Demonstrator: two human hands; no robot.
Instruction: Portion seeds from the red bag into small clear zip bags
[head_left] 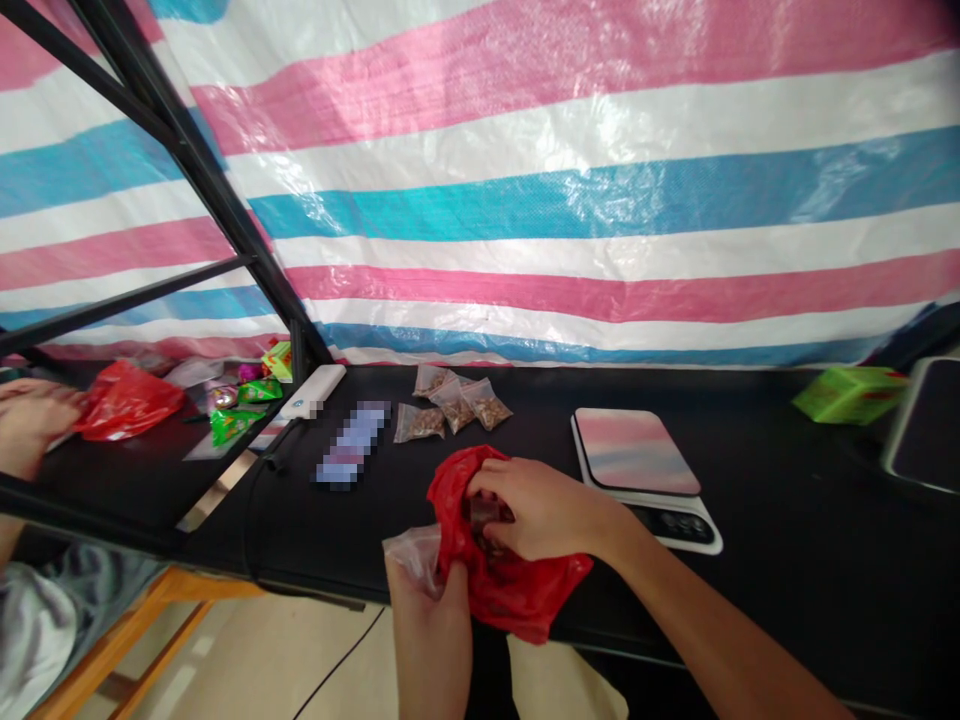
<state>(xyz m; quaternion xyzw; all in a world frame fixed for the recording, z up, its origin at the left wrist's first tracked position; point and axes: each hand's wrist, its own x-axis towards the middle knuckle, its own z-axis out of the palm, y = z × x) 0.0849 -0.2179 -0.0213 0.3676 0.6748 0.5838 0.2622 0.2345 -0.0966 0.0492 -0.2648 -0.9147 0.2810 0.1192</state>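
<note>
A red plastic bag (529, 605) lies open at the table's front edge, with brown contents inside. My right hand (536, 505) reaches into its mouth, fingers curled around something dark and partly see-through that I cannot make out. At the bag's left side my left hand (439, 600) is closed on a clear plastic bag (416, 552), its thumb against the red plastic. Behind my hands lie several small clear bags of brown bits (454, 402). To the right sits a white kitchen scale (637, 450) with nothing on its plate.
A phone with a blurred-out screen (352, 445) and a white power strip (315, 390) lie to the left. Beyond the black frame (225, 210), another person's hand (37, 415) is beside a second red bag (127, 400) and green packets. A green box (847, 393) stands far right.
</note>
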